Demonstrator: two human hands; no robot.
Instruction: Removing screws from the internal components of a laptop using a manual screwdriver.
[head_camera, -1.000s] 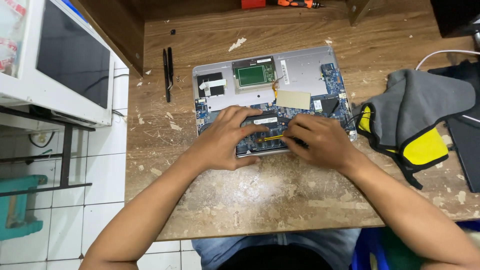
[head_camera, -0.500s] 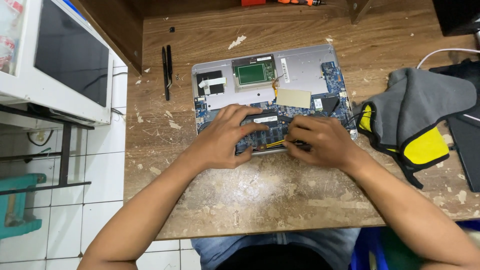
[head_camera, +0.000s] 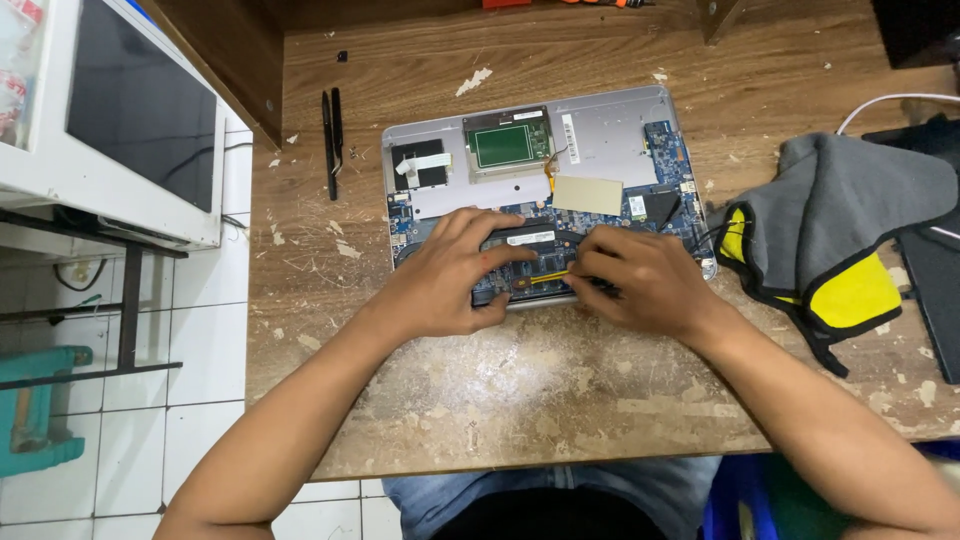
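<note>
An opened silver laptop (head_camera: 600, 135) lies on the worn wooden table (head_camera: 560, 380), its blue circuit board (head_camera: 668, 150) and green-faced module (head_camera: 507, 146) exposed. My left hand (head_camera: 440, 280) rests on the board's near edge. Its fingers are spread over a black component (head_camera: 520, 240), and its thumb is at the laptop's front rim. My right hand (head_camera: 640, 285) is closed around a thin tool with a yellow section (head_camera: 545, 283). The tool's tip points left into the board, between my two hands. The parts under both palms are hidden.
Black tweezers (head_camera: 331, 140) lie left of the laptop. A grey and yellow cloth (head_camera: 840, 230) is bunched at the right, beside a dark device (head_camera: 935, 290) and a white cable (head_camera: 880, 105). A white-framed monitor (head_camera: 120, 120) stands off the table's left edge, above tiled floor.
My right hand has drawn back slightly to the right, uncovering the yellow part of the tool. My left hand has stayed on the board.
</note>
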